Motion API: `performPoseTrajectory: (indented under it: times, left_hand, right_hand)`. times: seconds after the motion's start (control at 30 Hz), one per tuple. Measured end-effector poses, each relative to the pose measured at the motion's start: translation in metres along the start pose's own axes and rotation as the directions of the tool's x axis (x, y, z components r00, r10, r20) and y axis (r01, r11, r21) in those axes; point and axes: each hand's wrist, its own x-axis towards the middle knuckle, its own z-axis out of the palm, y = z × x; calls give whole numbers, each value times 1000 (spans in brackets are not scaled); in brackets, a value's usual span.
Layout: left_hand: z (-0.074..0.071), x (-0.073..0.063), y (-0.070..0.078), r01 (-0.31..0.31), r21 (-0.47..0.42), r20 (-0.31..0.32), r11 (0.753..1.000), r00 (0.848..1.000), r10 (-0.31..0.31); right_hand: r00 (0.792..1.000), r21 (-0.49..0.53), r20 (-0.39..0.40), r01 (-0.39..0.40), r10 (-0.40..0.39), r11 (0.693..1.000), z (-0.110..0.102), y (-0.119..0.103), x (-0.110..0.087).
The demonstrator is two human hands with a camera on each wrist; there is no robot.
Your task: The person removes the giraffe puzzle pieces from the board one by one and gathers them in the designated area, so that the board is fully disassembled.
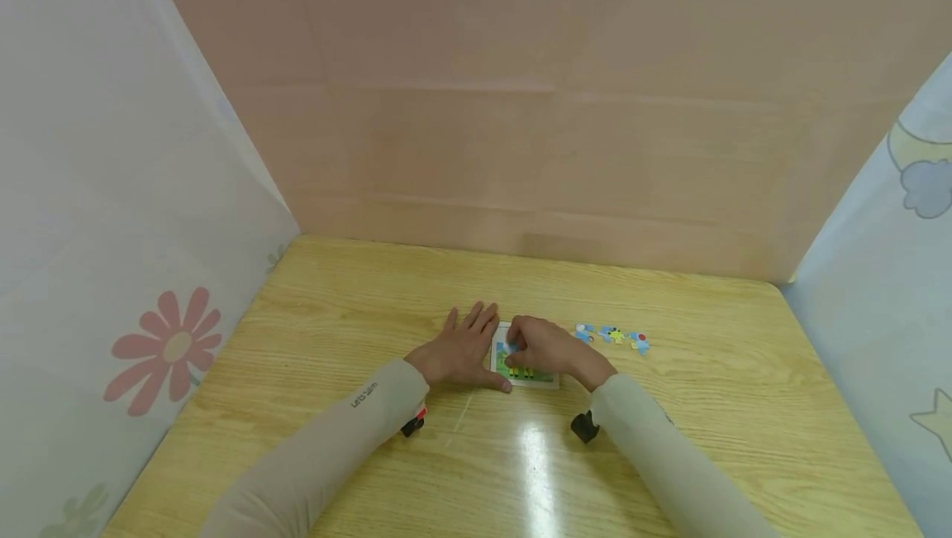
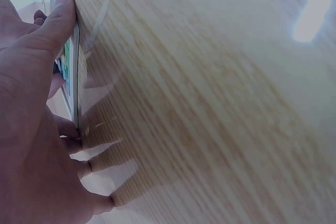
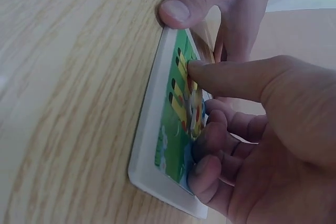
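A small white-framed jigsaw puzzle board [image 1: 546, 384] with a green and yellow picture lies on the table between both hands. My left hand [image 1: 463, 354] has its fingers spread along the board's left side, and its thumb [image 3: 177, 11] touches the frame's near corner. Over the picture, my right hand [image 1: 546, 346] pinches a puzzle piece [image 3: 196, 113] between thumb and curled fingers. That piece stands tilted against the board and is partly hidden by the fingers. In the left wrist view, only the edge of the board [image 2: 75, 72] shows beside the left thumb.
Several loose puzzle pieces [image 1: 614, 335] in blue and yellow lie right of the board on the wooden table [image 1: 714, 406]. A tan panel [image 1: 535, 149] rises behind the table. Patterned cloth walls [image 1: 149, 232] stand at both sides.
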Motion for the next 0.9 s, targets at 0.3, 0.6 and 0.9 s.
performPoseTrajectory:
  times: [0.3,0.6,0.9]
  left_hand:
    - [0,0,0,4,4,-2,1000,1000,-4]
    - [-3,0,3,-4,24,-3,1000,1000,4]
    - [-2,1,2,-5,46,-3,999,1000,5]
  right_hand:
    - [999,-57,-23,39,-40,998,1,1,2]
    - [1000,-183,-13,15,-18,983,-4,-9,0]
    - [998,-93,-13,57,-59,994,-5,-8,-2]
